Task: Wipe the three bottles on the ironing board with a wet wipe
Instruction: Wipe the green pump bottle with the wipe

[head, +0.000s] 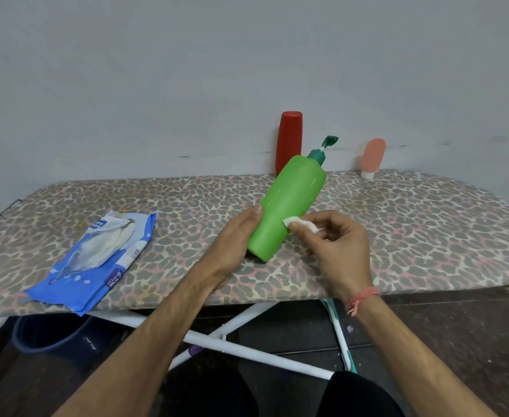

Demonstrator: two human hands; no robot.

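Observation:
A green pump bottle (289, 203) is tilted over the leopard-print ironing board (428, 230), its pump pointing up and to the right. My left hand (232, 245) grips its lower part from the left. My right hand (334, 245) pinches a small folded white wet wipe (303, 224) and presses it against the bottle's right side. A red bottle (289, 139) stands upright at the board's far edge by the wall. A small peach tube bottle (373, 158) stands on its white cap to the right of it.
A blue wet wipe pack (96, 260), open at the top, lies on the left of the board near the front edge. Under the board are white crossed legs (247, 347) and a dark bucket (51, 332). A grey wall rises behind.

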